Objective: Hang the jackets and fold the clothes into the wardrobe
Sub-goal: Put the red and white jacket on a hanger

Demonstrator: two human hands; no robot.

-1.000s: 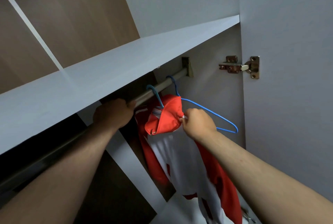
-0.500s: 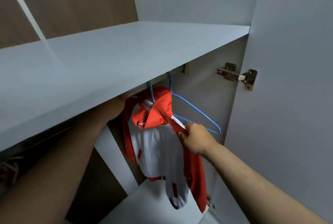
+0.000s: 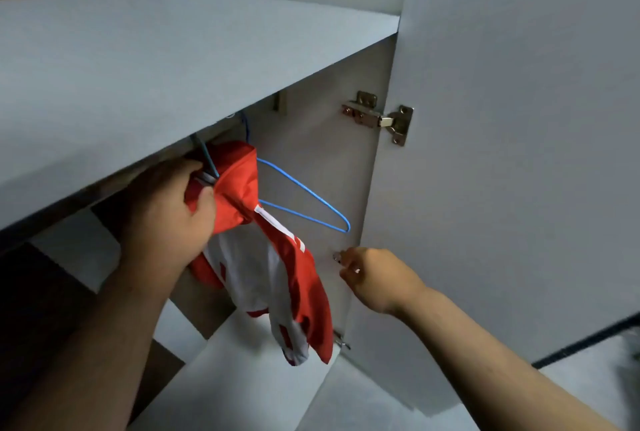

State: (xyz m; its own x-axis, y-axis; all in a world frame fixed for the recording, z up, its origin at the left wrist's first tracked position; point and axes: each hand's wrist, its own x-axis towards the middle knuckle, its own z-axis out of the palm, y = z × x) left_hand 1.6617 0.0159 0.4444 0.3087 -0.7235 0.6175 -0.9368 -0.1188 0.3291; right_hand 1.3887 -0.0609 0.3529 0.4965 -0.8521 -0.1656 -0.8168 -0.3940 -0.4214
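A red and white jacket [image 3: 277, 278] hangs on a blue wire hanger [image 3: 211, 162] whose hook goes up behind the shelf edge, where the rail is mostly hidden. My left hand [image 3: 169, 212] grips the jacket's red collar at the hanger's neck. A second, bare blue hanger [image 3: 304, 195] hangs just right of it. My right hand [image 3: 367, 274] hovers to the right of the jacket, apart from it, fingers loosely curled and holding nothing.
A wide white shelf [image 3: 173, 60] spans above the hanging space. The open wardrobe door [image 3: 519, 153] stands at right on a metal hinge [image 3: 381, 117]. A white lower shelf [image 3: 249, 378] lies beneath the jacket, with dark compartments at left.
My right hand let go of the jacket's front and drew back to the right. My left hand came down from the rail and now holds the collar. The view tilted downward.
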